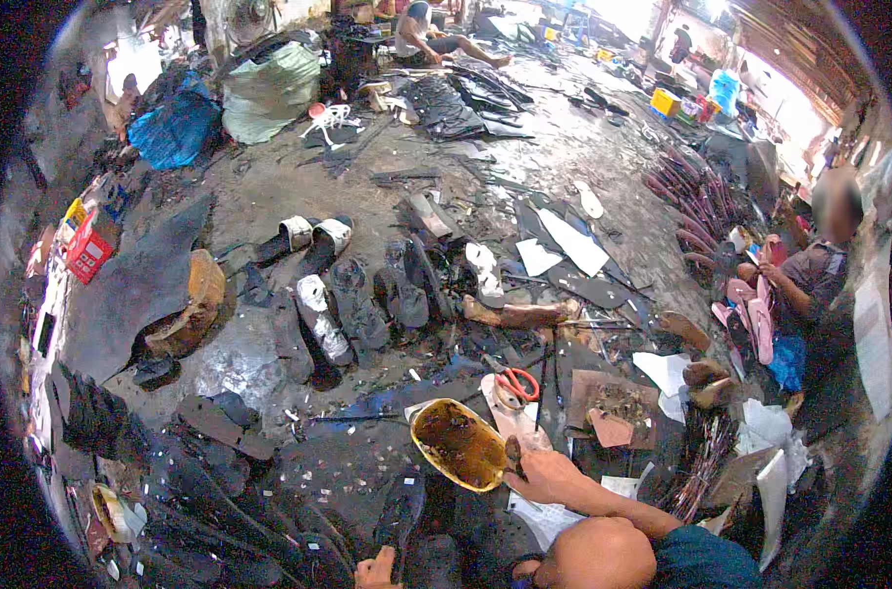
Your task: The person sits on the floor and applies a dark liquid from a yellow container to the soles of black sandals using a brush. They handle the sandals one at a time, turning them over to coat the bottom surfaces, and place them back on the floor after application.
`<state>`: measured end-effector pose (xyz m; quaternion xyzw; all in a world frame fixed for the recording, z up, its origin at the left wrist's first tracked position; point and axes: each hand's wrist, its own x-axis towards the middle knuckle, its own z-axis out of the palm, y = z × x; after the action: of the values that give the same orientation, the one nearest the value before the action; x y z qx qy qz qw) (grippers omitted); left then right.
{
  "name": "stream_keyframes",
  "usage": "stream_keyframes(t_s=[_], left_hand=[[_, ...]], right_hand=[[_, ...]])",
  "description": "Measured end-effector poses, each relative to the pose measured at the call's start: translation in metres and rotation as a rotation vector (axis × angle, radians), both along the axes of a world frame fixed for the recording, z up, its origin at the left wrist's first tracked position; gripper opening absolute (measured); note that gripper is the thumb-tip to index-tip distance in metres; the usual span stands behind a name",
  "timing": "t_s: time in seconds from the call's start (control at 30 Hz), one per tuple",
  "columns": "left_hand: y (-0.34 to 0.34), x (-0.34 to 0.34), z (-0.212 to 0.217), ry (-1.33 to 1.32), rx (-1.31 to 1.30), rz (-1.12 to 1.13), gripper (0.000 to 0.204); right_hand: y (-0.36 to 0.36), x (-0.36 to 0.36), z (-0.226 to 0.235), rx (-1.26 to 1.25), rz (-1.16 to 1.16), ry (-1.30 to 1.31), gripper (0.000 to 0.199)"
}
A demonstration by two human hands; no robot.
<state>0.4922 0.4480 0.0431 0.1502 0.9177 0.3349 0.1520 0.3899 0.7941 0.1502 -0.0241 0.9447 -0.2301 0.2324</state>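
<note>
At the lower edge, my left hand (375, 569) is closed on the near end of a black shoe sole (399, 510), which points away from me. My right hand (544, 478) reaches in from the right, fingers curled beside the rim of a yellow tub (418, 454) coated inside with brown, sticky-looking matter. A small dark thing shows at its fingertips; what it is I cannot make out. Just beyond that hand, orange-handled scissors (515, 387) rest on a pale pinkish sole-shaped piece (510, 412).
White-topped sandals (323, 319) and black soles lie ahead. A wooden block (205, 294) stands left on a dark sheet (136, 285). At right, a co-worker (819, 255) handles pink sandals (755, 319); another person (426, 34) sits far back. White scraps (573, 240) litter the floor.
</note>
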Motion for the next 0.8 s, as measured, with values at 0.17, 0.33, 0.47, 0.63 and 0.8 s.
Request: stream_keyframes(t_s=[0.17,0.33,0.47,0.63,0.8], left_hand=[[0.013,0.010,-0.041,-0.008,0.097,0.203,0.078],[0.037,-0.053,-0.037,0.113,-0.006,0.048,0.085],[0.041,-0.074,-0.030,0.044,0.228,0.036,0.077],[0.036,-0.084,-0.029,0.038,0.030,-0.118,0.065],[0.044,-0.099,0.054,-0.637,1.151,1.040,0.047]], right_hand=[[-0.009,0.005,-0.010,-0.053,0.017,0.021,0.050],[0.007,0.004,0.001,-0.269,0.119,-0.047,0.050],[-0.012,-0.011,0.003,-0.655,-0.006,0.116,0.034],[-0.054,-0.039,0.001,-0.742,-0.059,0.202,0.030],[-0.090,-0.055,0.029,-0.778,-0.083,0.600,0.030]])
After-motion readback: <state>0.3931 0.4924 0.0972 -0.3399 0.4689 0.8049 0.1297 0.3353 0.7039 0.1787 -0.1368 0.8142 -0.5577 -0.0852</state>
